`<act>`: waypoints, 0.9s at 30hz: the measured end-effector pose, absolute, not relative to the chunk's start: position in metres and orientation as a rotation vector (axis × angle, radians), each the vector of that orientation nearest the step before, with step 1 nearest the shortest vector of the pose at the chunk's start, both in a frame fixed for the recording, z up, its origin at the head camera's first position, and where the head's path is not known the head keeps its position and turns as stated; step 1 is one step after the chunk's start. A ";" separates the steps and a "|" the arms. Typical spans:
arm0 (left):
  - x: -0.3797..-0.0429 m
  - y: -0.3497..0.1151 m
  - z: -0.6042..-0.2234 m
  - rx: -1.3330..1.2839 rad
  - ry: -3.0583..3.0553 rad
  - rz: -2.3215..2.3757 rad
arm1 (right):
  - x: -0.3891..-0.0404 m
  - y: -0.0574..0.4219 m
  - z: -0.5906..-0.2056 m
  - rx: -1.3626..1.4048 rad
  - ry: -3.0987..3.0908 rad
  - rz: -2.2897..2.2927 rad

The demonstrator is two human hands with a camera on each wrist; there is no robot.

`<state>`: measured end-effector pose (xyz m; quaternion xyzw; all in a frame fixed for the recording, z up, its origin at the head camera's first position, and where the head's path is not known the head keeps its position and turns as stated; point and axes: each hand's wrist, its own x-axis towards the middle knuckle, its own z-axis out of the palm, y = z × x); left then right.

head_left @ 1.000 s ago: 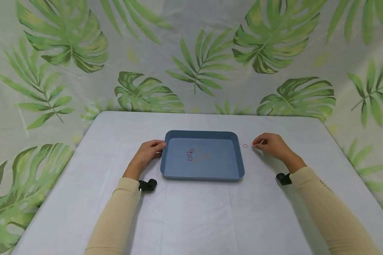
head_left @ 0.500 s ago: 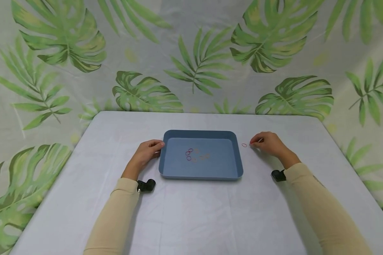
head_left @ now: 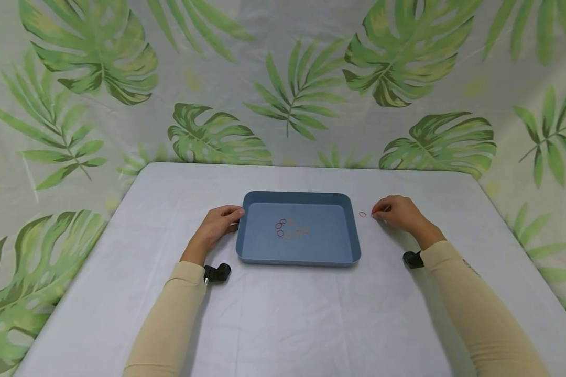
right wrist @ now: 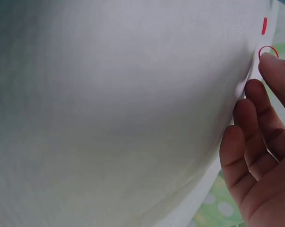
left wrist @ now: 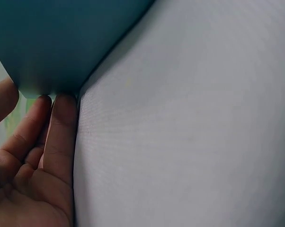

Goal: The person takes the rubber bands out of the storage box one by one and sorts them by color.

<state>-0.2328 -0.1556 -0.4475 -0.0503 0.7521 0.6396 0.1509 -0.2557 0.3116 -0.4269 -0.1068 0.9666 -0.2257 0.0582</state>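
A blue-grey tray (head_left: pixel 325 230) lies on the white table with several thin rubber bands in it: red ones (head_left: pixel 280 233) and pale yellowish ones (head_left: pixel 303 231), left of its middle. At the tray's left end, my left hand (head_left: pixel 217 226) holds the rim: the thumb tip is at the top edge and the fingers (left wrist: pixel 62 113) are against the outer wall. Right of the tray, my right hand (head_left: pixel 400 213) pinches a red rubber band (right wrist: pixel 268 46) at its fingertips, close to the cloth. Another red rubber band (head_left: pixel 362 214) lies flat between that hand and the tray.
White cloth (head_left: pixel 283 319) covers the table. Behind its far edge hangs a leaf-patterned curtain (head_left: pixel 292 136). A small black camera sits on each wrist, the left one (head_left: pixel 218 273) near the tray's front left corner.
My right wrist has shifted slightly left and away from me, its fingertips staying almost in place. The left hand, tray and loose bands keep their places; the head view wobbles a little.
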 end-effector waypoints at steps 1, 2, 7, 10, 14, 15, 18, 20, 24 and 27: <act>-0.233 -0.156 -0.447 -0.145 2.158 1.837 | -0.255 0.312 -0.427 -0.319 2.930 -0.684; -0.233 -0.155 -0.447 -0.147 2.156 1.837 | -0.255 0.312 -0.426 -0.316 2.930 -0.687; -0.233 -0.155 -0.445 -0.158 2.154 1.836 | -0.256 0.311 -0.426 -0.307 2.918 -0.683; -0.233 -0.155 -0.445 -0.155 2.154 1.834 | -0.256 0.311 -0.426 -0.315 2.910 -0.676; -0.233 -0.154 -0.445 -0.157 2.160 1.824 | -0.256 0.311 -0.425 -0.317 2.903 -0.668; -0.233 -0.154 -0.445 -0.158 2.163 1.820 | -0.257 0.311 -0.425 -0.314 2.902 -0.666; -0.234 -0.153 -0.446 -0.159 2.169 1.817 | -0.258 0.312 -0.424 -0.309 2.897 -0.664; -0.234 -0.153 -0.446 -0.157 2.171 1.815 | -0.258 0.313 -0.423 -0.308 2.894 -0.663; -0.234 -0.154 -0.447 -0.158 2.169 1.818 | -0.257 0.312 -0.417 -0.321 2.870 -0.657; -0.234 -0.154 -0.448 -0.152 2.169 1.817 | -0.257 0.309 -0.407 -0.339 2.861 -0.661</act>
